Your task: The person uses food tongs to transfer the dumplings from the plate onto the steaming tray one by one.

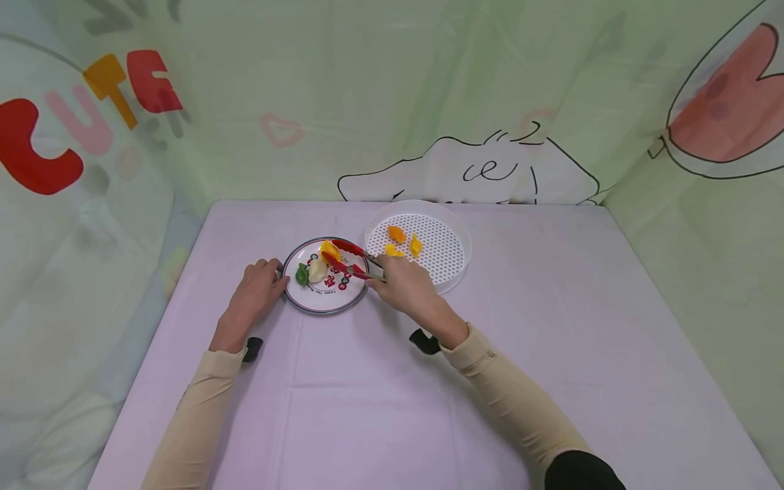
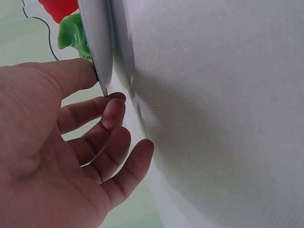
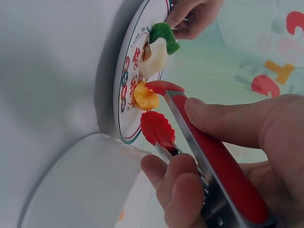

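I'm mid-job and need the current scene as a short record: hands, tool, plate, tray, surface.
left hand: pinches the rim of the plate
right hand: holds red tongs
tongs tips: at the yellow piece on the plate; firm grip unclear
also on plate: green piece, white piece
white perforated tray: right of the plate in the head view
in tray: orange piece, two yellow pieces
surface: pale lilac cloth

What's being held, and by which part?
The right hand grips red and silver metal tongs by their handles; the left hand pinches a round white plate by its rim.
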Available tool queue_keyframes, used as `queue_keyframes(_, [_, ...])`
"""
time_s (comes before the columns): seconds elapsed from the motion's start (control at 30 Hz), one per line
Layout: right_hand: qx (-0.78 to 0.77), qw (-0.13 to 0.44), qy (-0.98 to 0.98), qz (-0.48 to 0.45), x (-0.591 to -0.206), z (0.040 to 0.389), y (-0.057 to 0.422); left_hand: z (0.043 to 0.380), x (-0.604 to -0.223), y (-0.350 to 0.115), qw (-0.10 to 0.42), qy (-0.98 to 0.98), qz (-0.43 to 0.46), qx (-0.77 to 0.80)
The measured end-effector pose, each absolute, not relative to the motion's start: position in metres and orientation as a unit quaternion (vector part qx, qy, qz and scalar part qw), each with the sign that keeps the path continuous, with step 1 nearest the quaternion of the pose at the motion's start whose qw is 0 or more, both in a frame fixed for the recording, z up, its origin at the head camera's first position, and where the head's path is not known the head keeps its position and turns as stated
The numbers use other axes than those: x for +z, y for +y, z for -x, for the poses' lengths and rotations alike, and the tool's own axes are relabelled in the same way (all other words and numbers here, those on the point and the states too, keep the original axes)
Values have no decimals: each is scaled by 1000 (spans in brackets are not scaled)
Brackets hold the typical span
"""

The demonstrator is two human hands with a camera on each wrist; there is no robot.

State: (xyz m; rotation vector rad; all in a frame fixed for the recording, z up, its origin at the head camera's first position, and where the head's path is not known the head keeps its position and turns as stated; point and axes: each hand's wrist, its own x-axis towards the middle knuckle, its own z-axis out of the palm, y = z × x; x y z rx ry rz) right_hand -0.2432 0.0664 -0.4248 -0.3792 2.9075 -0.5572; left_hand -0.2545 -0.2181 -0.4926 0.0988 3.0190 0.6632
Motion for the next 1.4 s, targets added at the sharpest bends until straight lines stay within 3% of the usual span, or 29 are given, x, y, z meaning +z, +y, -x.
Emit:
queue_keyframes(0.77, [-195,56,968,146,-426,242,73,256,-495,-217,33,977,-21,209])
queue_keyframes(1.4, [-207,15,966,153,-405,229,97,256,-494,-219,29,976,-29,213])
